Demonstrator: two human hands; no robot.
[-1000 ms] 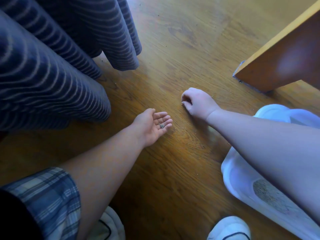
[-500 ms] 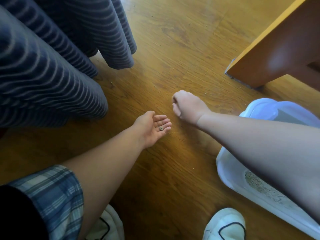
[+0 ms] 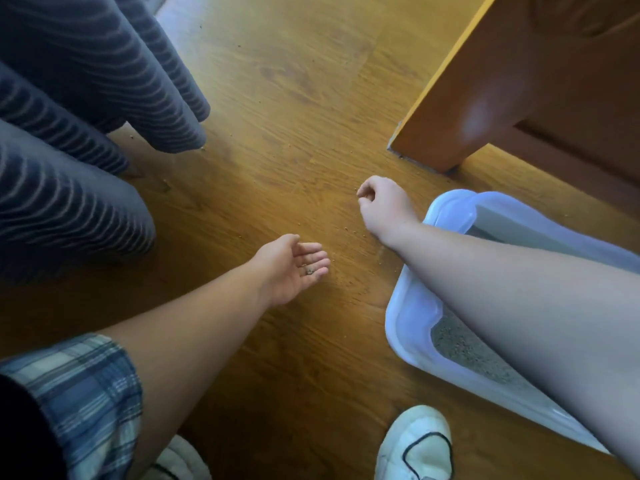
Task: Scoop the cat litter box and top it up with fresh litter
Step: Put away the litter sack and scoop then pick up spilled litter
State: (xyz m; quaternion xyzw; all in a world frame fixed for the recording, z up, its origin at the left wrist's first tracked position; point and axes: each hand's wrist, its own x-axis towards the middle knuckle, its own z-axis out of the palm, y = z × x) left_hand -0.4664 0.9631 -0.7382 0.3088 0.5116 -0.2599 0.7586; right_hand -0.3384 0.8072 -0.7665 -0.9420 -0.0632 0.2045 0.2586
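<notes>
Litter grains [image 3: 308, 270] lie in L hand [image 3: 289, 268], palm up, fingers relaxed; R hand [image 3: 382, 206] curled near floor [image 3: 277, 98], pinch unclear.

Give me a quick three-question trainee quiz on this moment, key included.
1. True or false: the left hand lies palm up with a few grains on it.
2. Which does the right forearm cross? A) litter box B) curtain C) shoe
3. Fill in: the fingers of the right hand are ____ (curled/straight).
Key: 1 true; 2 A; 3 curled.
</notes>
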